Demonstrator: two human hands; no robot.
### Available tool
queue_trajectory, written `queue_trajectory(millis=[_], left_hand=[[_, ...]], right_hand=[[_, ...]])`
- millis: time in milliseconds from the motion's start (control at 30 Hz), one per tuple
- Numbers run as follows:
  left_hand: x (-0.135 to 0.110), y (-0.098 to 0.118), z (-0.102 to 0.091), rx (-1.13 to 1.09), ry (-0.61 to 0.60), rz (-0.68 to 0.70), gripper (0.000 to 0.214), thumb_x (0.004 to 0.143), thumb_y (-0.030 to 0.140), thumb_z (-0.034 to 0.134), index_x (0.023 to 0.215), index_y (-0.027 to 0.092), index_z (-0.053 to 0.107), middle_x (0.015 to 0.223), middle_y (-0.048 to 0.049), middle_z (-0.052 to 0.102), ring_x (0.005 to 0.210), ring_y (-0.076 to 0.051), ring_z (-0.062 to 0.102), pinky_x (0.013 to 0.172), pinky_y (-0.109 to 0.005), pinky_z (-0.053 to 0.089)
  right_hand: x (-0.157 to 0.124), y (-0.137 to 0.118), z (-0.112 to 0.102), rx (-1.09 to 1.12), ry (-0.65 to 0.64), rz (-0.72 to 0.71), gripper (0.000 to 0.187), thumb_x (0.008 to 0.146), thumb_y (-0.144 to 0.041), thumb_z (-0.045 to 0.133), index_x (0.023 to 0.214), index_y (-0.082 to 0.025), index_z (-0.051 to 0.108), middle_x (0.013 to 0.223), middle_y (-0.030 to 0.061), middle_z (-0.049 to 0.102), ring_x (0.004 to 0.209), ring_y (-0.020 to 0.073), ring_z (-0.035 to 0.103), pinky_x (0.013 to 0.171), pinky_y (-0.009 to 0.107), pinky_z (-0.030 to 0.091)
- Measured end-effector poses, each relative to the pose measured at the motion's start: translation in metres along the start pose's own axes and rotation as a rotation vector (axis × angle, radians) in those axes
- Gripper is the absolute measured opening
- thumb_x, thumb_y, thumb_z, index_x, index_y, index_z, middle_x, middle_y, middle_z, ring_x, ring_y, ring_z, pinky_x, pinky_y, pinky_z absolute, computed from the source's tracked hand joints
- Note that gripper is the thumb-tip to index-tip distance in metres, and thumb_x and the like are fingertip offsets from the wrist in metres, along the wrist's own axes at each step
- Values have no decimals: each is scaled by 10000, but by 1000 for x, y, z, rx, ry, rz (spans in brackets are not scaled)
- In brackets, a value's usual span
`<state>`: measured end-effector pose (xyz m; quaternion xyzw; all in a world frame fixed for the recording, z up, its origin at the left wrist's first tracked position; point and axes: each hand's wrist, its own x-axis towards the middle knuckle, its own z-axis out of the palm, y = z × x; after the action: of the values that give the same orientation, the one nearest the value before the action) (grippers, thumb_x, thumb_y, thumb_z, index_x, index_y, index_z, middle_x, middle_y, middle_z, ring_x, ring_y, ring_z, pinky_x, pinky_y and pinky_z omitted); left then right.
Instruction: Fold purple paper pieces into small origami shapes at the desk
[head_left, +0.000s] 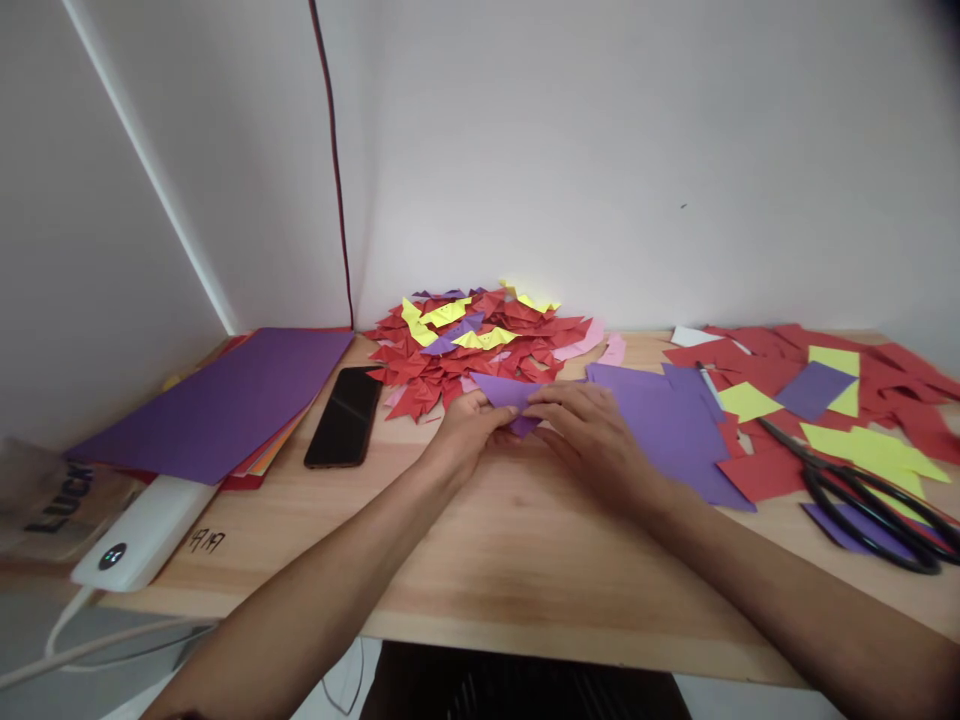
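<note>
Between my two hands is a folded piece of purple paper [501,389], held just above the table in front of the pile. My left hand [471,432] pinches its left and lower part between thumb and fingers. My right hand [581,425] grips its right side, the fingertips close to the left thumb. Part of the paper is hidden behind the fingers. Right behind it lies a heap of folded paper shapes [427,370], mostly red, with some yellow, purple and pink. Flat purple sheets [667,430] lie beside my right hand.
Large black-handled scissors [862,490] rest at the right among red paper scraps [772,475] and yellow pieces [862,445]. A pen [709,385] lies near them. On the left are a black phone [345,415], a stack topped by a purple sheet [225,400] and a white power bank [150,530] with a cable.
</note>
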<state>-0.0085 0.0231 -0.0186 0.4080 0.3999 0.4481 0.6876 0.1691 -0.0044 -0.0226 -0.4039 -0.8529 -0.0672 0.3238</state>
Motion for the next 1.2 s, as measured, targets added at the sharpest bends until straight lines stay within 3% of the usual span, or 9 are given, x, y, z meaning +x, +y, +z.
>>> queue_trajectory(millis=[233, 400, 733, 967, 1200], left_hand=[[-6, 8, 4, -83, 13, -100, 192, 697, 111, 683, 884, 100, 638, 784, -56, 694, 635, -129, 649, 616, -257, 540], [-7, 7, 5, -159, -44, -107, 175, 705, 88, 671, 879, 84, 653, 811, -78, 716, 682, -141, 673, 686, -272, 547], [-10, -1, 11, -178, -113, -97, 153, 754, 141, 650, 877, 60, 694, 868, -148, 745, 831, -236, 722, 824, -368, 554], [-10, -3, 14, -144, -82, -115, 201, 805, 124, 564, 959, 73, 683, 945, -158, 744, 829, -237, 729, 736, -343, 573], [-10, -7, 15, -114, -107, -106, 214, 816, 135, 535, 961, 82, 683, 932, -146, 745, 821, -223, 724, 741, -328, 558]], right_hand=[[-2, 7, 0, 140, 40, -16, 183, 897, -136, 536, 1038, -214, 624, 1180, 104, 652, 1147, 231, 567, 1007, 436, 429], [-2, 6, -3, 176, 79, -10, 117, 906, -161, 543, 938, -234, 630, 1115, 84, 681, 1088, 225, 596, 953, 428, 450], [1, 6, -3, 208, 62, 240, 87, 909, -240, 561, 825, -225, 581, 890, 47, 653, 901, 222, 578, 815, 389, 406], [2, 4, -6, 296, 26, 366, 119, 908, -237, 527, 790, -223, 530, 835, 37, 612, 799, 195, 546, 748, 355, 411], [2, 6, -4, 293, -15, 381, 128, 914, -236, 512, 787, -219, 523, 814, 32, 586, 762, 182, 527, 710, 333, 405]])
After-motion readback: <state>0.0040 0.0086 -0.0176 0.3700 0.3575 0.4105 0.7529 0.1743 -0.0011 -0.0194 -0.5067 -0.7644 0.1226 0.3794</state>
